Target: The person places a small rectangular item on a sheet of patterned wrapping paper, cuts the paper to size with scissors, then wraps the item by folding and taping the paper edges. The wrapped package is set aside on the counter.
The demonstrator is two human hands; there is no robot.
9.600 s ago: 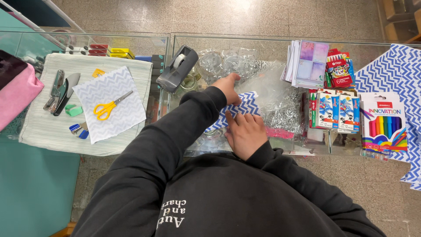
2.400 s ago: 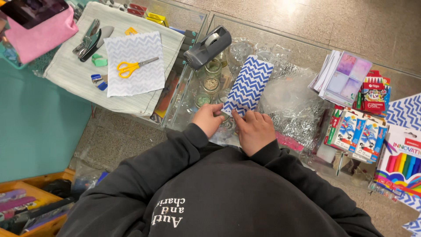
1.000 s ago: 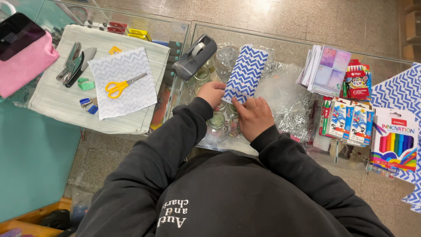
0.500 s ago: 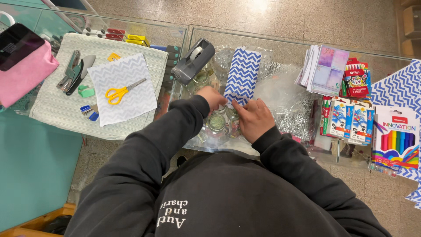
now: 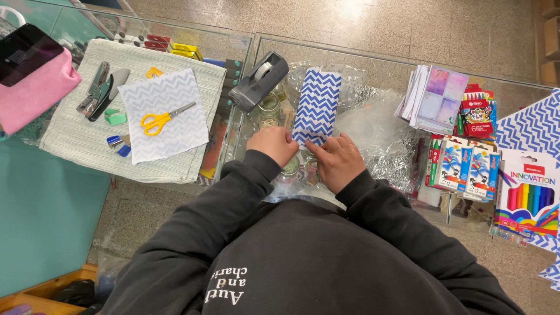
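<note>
Since the earlier frame, the blue zigzag packet (image 5: 317,105) had been laid flatter on the glass bench (image 5: 373,64).
Its near edge was pinched by left hand (image 5: 273,144) and right hand (image 5: 337,160).

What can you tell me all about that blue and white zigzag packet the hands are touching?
The blue and white zigzag-patterned rectangular packet looks like something wrapped in paper. It lies flat on the glass counter, over crinkly clear plastic film, its long side pointing away from the person. Both hands touch its near short edge: the left hand at the left corner, the right hand at the right. A dark grey tape dispenser sits just left of it.
</note>
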